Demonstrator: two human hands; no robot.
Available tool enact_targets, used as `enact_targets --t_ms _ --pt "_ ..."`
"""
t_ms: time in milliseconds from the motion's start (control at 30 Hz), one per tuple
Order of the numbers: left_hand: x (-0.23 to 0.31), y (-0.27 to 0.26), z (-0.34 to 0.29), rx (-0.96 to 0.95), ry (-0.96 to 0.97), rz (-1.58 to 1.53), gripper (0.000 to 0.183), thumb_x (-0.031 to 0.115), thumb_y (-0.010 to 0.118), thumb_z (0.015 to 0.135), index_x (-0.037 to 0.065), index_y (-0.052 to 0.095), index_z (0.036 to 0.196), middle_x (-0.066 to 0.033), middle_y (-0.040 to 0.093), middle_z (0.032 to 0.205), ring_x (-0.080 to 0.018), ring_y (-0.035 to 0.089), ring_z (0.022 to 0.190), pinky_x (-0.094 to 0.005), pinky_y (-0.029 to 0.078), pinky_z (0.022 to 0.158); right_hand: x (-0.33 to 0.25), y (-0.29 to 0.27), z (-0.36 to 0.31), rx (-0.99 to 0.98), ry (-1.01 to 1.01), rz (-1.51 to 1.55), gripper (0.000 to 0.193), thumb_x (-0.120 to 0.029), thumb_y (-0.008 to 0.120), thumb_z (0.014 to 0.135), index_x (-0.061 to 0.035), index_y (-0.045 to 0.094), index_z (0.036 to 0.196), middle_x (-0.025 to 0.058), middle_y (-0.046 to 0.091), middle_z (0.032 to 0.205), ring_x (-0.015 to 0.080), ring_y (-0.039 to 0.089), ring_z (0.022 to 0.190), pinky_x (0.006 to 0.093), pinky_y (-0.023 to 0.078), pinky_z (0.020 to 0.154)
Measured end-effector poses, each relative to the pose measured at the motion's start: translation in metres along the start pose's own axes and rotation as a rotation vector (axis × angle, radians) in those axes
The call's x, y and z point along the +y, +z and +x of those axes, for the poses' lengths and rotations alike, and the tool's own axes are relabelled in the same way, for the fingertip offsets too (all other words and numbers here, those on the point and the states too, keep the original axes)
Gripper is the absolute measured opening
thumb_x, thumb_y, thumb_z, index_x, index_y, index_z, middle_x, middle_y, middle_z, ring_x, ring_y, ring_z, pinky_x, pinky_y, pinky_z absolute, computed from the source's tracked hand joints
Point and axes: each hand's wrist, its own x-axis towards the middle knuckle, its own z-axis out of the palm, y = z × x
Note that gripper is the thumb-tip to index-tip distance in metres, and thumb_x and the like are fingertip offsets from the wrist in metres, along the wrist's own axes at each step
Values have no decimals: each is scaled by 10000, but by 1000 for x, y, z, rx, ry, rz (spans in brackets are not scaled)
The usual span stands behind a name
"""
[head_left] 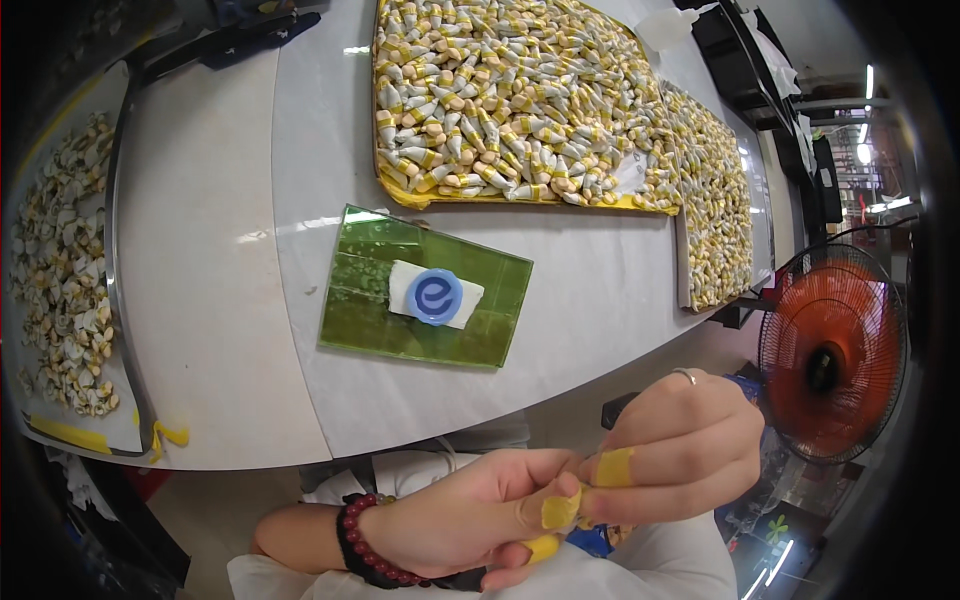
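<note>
On the left lies a shallow tray edged with yellow tape (68, 432), holding small pale shell-like pieces. Rightward, a rectangular green glass plate (375, 335) rests on the table, beyond the left hand (465, 515), which wears red beads and yellow tape on two digits. A small yellowish bit (587, 521) shows where its fingertips meet those of the ringed right hand (685, 440); its form is mostly covered, and I cannot tell which hand grasps it. Farther right stands a round orange fan (825, 365).
</note>
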Motion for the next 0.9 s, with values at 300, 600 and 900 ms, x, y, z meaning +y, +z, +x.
enact_targets --t_ms 300,600,900 --pt "-5 -6 4 9 -29 -90 305 346 464 951 52 461 1030 13 501 721 -37 463 448 -176 391 383 -5 0 -2 2 54 -76 109 -15 660 672 5 677 778 80 619 767 168 572 635 235 465 548" --pt "-1 -11 -3 130 27 10 288 328 463 955 41 481 967 -17 549 718 -48 506 526 -197 474 501 -15 10 -12 122 237 -83 204 -43 666 619 -2 687 817 86 609 761 186 577 655 256 492 560" --pt "-5 -20 -8 181 80 237 255 239 487 952 6 559 1026 -22 607 802 -38 518 601 -246 524 652 -22 -3 -9 -9 187 -149 142 -96 671 717 -29 691 840 94 671 866 173 601 702 250 480 576"
